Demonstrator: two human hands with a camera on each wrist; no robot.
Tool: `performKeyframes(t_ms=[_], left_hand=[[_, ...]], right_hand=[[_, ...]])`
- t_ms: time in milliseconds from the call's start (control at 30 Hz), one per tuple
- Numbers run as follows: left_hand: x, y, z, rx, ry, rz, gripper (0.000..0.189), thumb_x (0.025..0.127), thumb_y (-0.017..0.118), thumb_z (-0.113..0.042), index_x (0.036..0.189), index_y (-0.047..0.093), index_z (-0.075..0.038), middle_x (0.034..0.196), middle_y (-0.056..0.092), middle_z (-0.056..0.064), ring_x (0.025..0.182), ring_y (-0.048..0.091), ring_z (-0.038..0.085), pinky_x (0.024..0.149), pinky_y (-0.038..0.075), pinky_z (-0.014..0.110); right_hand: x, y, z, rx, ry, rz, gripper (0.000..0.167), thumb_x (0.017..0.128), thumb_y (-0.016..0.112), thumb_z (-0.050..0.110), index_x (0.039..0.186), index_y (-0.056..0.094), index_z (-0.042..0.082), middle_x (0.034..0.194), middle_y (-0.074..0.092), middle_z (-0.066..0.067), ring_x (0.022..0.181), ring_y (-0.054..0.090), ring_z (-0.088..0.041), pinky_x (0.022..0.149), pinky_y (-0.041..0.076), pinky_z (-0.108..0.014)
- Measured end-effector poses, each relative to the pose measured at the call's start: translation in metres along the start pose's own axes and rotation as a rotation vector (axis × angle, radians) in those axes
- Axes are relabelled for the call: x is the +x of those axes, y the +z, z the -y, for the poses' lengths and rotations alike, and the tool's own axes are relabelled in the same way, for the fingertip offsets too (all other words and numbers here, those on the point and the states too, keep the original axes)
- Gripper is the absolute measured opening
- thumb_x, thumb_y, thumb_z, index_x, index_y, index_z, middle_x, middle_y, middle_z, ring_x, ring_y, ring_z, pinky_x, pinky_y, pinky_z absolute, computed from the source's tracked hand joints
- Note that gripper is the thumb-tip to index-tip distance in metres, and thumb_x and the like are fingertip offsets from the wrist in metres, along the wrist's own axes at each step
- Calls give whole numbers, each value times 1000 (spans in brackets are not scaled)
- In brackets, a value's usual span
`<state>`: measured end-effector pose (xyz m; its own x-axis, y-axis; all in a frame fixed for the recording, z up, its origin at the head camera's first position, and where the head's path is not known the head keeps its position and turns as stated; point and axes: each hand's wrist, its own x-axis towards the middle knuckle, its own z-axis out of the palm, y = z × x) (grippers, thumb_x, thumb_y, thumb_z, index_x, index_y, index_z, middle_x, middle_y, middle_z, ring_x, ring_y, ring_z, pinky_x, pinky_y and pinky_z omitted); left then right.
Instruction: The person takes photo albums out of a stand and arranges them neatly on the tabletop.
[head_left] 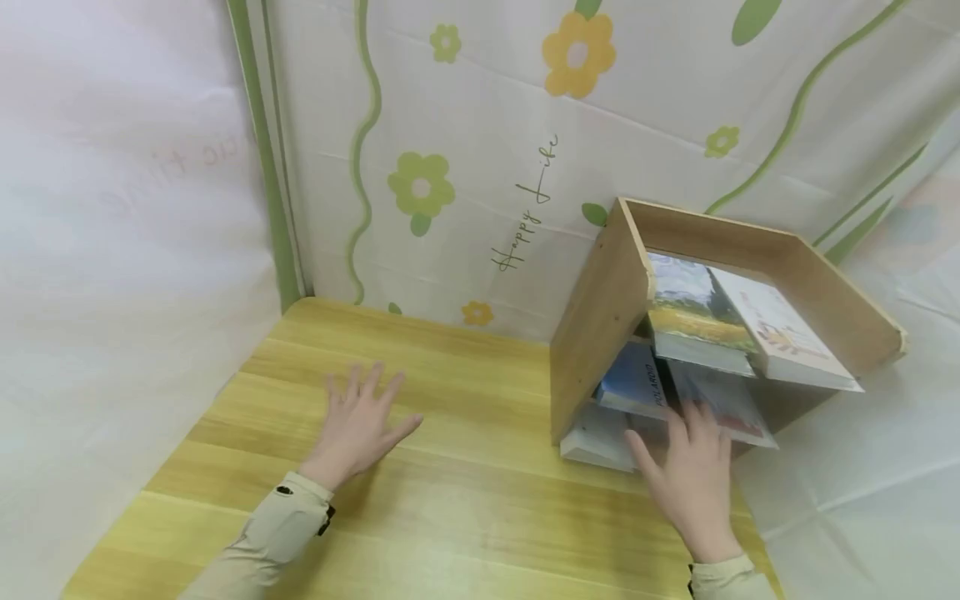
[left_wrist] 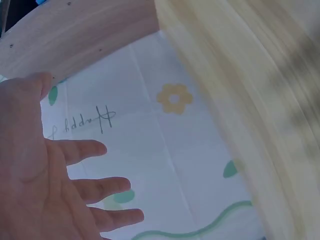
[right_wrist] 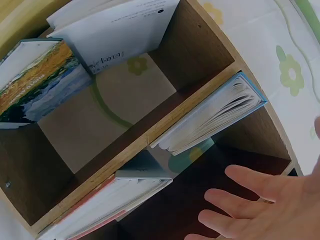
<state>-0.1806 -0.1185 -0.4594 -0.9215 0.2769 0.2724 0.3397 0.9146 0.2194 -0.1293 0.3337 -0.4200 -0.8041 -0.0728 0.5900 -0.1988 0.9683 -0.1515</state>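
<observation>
My left hand [head_left: 356, 437], fingers spread, is over the wooden table and holds nothing. Its open palm also shows in the left wrist view. My right hand [head_left: 693, 479] has its fingers extended in front of the lower part of a wooden shelf unit [head_left: 600, 308]. Its fingertips overlap a pale grey book [head_left: 731, 404] in the head view. Beside that book lies a blue book [head_left: 633, 379] marked POLAROID. On the top level are a book with a painted landscape cover [head_left: 697, 312] and a white book [head_left: 783, 321]. A white book [head_left: 596, 437] lies at the bottom.
The shelf unit stands at the right back of the yellowish wooden table [head_left: 450, 517]. Behind it hangs a white curtain [head_left: 480, 108] with flowers, green vines and the words Happy Life. More white cloth encloses the left and right sides.
</observation>
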Motion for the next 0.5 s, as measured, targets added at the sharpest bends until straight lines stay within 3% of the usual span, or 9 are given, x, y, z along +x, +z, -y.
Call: performKeyframes(t_ms=[133, 267, 400, 500], left_hand=[[6, -4, -12, -136, -10, -17, 75, 98, 45, -61, 148, 41, -5, 151, 34, 24, 138, 25, 49, 106, 13, 74], [13, -7, -26, -325, -37, -52, 68, 102, 43, -52, 144, 43, 1, 147, 40, 23, 135, 35, 42, 110, 25, 63], [17, -10, -45, -506, -88, -66, 62, 104, 41, -47, 142, 46, 1, 145, 44, 22, 133, 40, 39, 110, 31, 55], [20, -14, -57, -610, -110, -61, 60, 104, 43, -45, 143, 45, 0, 145, 44, 20, 133, 39, 38, 109, 32, 55]], right_hand=[[6, -3, -2, 74, -21, -43, 62, 88, 69, 41, 115, 58, -15, 124, 50, -37, 120, 40, -55, 104, 24, -69], [7, -4, -3, 207, 75, -12, 53, 94, 65, 33, 119, 58, -13, 125, 52, -34, 120, 42, -52, 104, 27, -65], [7, -4, -5, 312, 125, -52, 41, 96, 63, 24, 120, 60, -9, 125, 56, -28, 117, 48, -47, 98, 34, -63], [9, -6, -5, 347, 175, -98, 32, 97, 61, 20, 117, 66, -5, 118, 64, -22, 106, 56, -37, 92, 42, -47]])
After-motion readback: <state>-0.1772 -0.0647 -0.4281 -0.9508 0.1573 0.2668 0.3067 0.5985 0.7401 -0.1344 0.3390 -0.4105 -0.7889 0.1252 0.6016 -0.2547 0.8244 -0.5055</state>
